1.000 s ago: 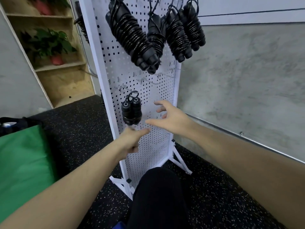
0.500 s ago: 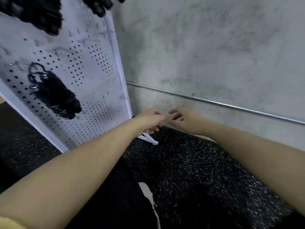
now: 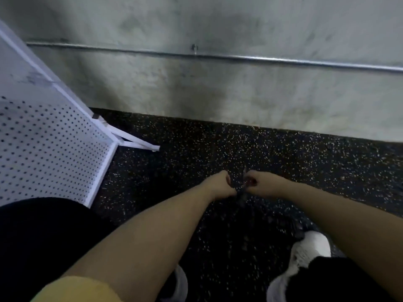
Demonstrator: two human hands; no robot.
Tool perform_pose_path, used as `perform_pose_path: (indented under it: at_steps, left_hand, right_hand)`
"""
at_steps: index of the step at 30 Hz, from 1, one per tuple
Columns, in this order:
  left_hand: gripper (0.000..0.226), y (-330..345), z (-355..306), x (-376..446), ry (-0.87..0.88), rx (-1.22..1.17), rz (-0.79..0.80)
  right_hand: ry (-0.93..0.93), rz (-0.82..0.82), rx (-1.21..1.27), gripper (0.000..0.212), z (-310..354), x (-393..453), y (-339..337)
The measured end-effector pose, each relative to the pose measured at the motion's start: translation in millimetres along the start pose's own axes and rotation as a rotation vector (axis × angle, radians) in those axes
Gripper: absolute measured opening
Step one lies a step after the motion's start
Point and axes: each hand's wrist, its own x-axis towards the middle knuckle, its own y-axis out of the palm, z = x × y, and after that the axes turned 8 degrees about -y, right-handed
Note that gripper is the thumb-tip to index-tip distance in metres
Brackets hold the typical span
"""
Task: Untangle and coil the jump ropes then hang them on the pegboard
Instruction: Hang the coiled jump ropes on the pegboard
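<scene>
Reaching down over the floor, your two hands sit close together with their fingers curled inward. Your left hand (image 3: 220, 185) shows its back to the camera, knuckles bent, and your right hand (image 3: 260, 185) mirrors it just beside, the two nearly touching. Between them there is a small dark, blurred shape (image 3: 242, 192) that hangs a little below the knuckles; it may be part of a jump rope, but motion blur and the dark floor behind it make that impossible to confirm. Whether either grip is actually closed on that shape, or merely curled beside it, cannot be told from this view.

Both of your forearms run up from the lower edge of the picture and converge at the hands. A yellow sleeve (image 3: 78, 288) covers your left upper arm at the bottom left. Below the hands lies the black speckled rubber floor (image 3: 283, 162). Your white shoes (image 3: 309, 251) show at the bottom, with dark trousers (image 3: 32, 236) at the lower left.

To your left stands the white pegboard (image 3: 43, 149), tilted in the view, only its lower part visible, with its white foot (image 3: 137, 143) resting on the floor. Behind everything is a grey concrete wall (image 3: 218, 94), and a thin metal pipe (image 3: 283, 59) runs along it.
</scene>
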Motion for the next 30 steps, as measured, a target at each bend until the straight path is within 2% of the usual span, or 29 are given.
perform_pose_path:
  at_steps: [6,10,13,17,20,22,24,26,30]
  left_hand:
    - [0.061,45,9,52,-0.117,-0.048,0.023]
    - [0.079,67,14,68,-0.191,0.009,0.022]
    - [0.091,85,21,78,-0.214,0.053,0.085]
    - [0.074,97,23,84,-0.243,-0.017,0.111]
    - [0.072,86,17,80,-0.198,-0.172,0.085]
    - [0.080,72,14,79,-0.156,-0.319,0.041]
    - [0.074,50,8,74,-0.122,-0.431,-0.002]
    - [0.064,24,2,62,-0.081,-0.516,-0.009]
    - [0.070,-27,-2,27,0.046,-0.634,-0.108]
  right_hand:
    - [0.096,0.084,0.035,0.031,-52,31,28]
    - [0.105,0.099,0.090,0.028,-62,46,37]
    - [0.087,0.092,0.116,0.027,-63,58,42]
    - [0.067,0.098,0.146,0.031,-63,65,40]
    - [0.083,0.005,0.247,0.031,-60,66,34]
    - [0.095,-0.102,0.306,0.022,-54,66,27]
    - [0.101,-0.229,0.382,0.015,-45,64,16]
    - [0.082,-0.348,0.544,0.017,-29,61,0]
    - [-0.040,-0.480,0.881,0.018,20,44,-37]
